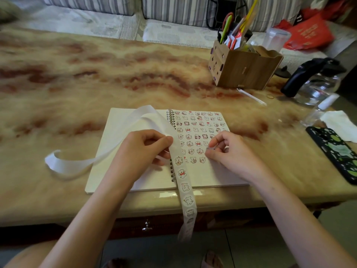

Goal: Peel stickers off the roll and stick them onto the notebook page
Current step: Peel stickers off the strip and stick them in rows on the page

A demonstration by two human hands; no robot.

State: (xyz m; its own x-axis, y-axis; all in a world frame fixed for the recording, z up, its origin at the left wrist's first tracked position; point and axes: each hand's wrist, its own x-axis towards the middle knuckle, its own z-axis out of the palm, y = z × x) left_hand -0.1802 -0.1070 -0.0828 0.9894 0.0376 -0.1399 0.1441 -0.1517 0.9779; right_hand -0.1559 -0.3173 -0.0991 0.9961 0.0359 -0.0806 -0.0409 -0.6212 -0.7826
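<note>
Marbled table (77, 78): open notebook (212, 175) at near edge, bare room to your left. Your left hand (143, 151) pinches sticker strip (182, 175); its tail drops past table edge, blurred. Your right hand (229, 151), fingers curled, pinches tiny sticker (209, 149) over right page, barely discernible.

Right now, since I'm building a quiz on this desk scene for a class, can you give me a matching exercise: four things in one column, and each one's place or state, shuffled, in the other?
Things
1. sticker strip
2. wooden box
3. phone
4. notebook

Places or states
a. lies open, right page filled with rows of stickers
b. holds stationery
c. gripped by the left hand, tail hanging past the table's near edge
d. lies flat at the table's right edge

Pairs: 1-c, 2-b, 3-d, 4-a
</note>
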